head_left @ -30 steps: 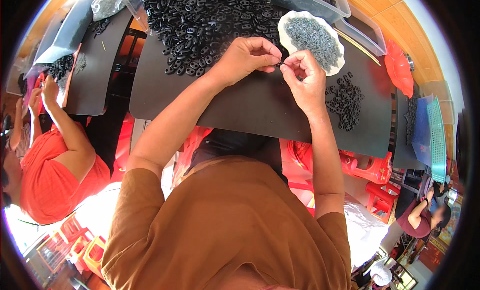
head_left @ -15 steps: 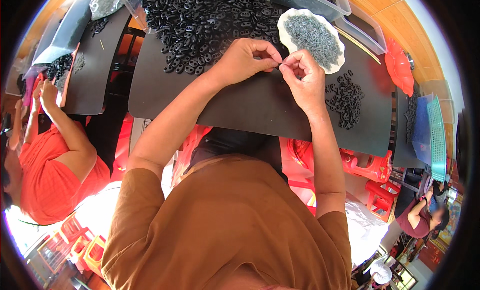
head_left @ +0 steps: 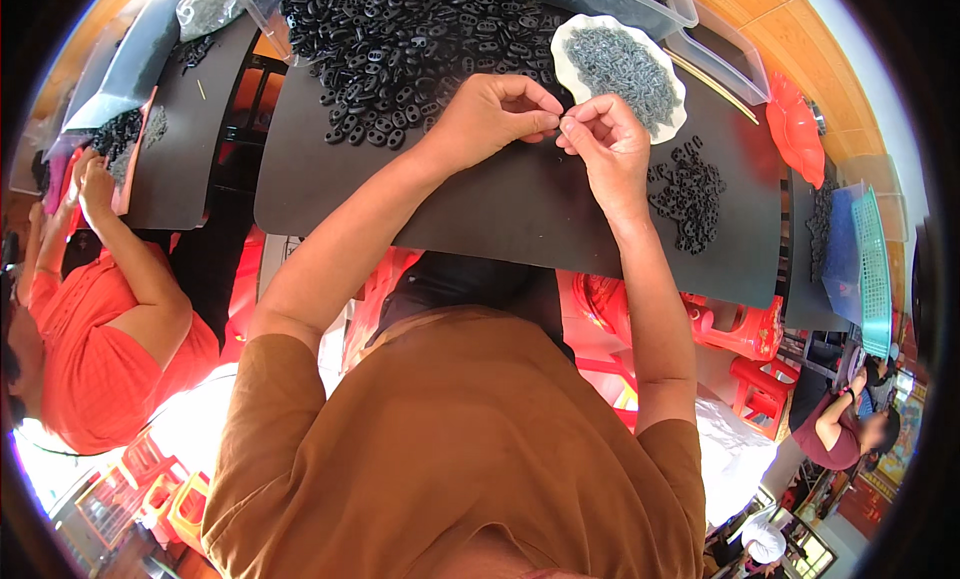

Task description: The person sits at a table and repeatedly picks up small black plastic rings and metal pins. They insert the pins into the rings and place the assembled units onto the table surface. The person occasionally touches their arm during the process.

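Over the dark table (head_left: pixel 480 204), my left hand (head_left: pixel 490 114) and my right hand (head_left: pixel 608 144) meet fingertip to fingertip. Thumb and forefinger of the left pinch a tiny dark piece, mostly covered by the fingers. My right hand is also closed in a pinch against it; whatever lies inside that pinch is too small to make out. Beyond the hands spreads a large heap of black oval plastic pieces with two holes (head_left: pixel 400 54). A white scalloped dish (head_left: pixel 672 129) full of small grey-clear slivers (head_left: pixel 620 69) stands just behind my right hand.
Right of my right hand lies a smaller pile of black pieces (head_left: pixel 688 199). Clear plastic bins (head_left: pixel 640 14), a red scalloped dish (head_left: pixel 795 134) and a turquoise basket (head_left: pixel 872 269) stand along the far and right sides. A person in red (head_left: pixel 120 349) works at the left.
My right fingers have shifted slightly and curled closer around the fingertips of my left hand. The dark piece shows less than before. My left hand has barely moved.
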Motion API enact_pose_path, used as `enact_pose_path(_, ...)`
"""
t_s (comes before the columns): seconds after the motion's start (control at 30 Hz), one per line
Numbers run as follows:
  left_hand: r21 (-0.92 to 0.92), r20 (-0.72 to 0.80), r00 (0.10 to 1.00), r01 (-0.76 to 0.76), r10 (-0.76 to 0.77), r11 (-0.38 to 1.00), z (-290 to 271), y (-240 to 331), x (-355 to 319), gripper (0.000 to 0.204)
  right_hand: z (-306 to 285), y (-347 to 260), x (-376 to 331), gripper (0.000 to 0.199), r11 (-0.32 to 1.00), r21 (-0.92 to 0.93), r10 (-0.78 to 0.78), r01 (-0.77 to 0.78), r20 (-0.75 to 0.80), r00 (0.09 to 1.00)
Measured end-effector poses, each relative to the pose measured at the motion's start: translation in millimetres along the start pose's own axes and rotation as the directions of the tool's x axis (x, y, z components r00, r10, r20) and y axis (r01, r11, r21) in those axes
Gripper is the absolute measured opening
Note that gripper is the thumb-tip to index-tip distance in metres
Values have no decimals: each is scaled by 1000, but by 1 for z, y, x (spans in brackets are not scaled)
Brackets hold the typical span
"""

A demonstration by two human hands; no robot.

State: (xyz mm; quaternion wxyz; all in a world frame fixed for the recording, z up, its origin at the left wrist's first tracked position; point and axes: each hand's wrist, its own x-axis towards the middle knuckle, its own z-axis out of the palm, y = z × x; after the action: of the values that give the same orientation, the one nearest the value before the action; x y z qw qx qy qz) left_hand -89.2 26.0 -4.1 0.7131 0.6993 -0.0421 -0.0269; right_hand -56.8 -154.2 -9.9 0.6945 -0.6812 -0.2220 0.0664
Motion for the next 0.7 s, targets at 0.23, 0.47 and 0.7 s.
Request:
enact_pose_path(0.23, 13, 53, 998, -27, 27, 1000, -4, -9, 2, 8, -2, 3, -1, 13, 999, 6, 44, -45, 39, 998)
enact_pose_path(0.47, -90, 12, 1000, -22, 23, 996, -4, -6, 5, 9, -1, -5, 5, 11, 998, 60, 29, -31, 42, 999)
enact_pose_path(0.7, -226, -35, 999, 22, -30, 974, -8, -4, 6, 11, -1, 2, 7, 17, 983, -95, -148, 156, 81, 986)
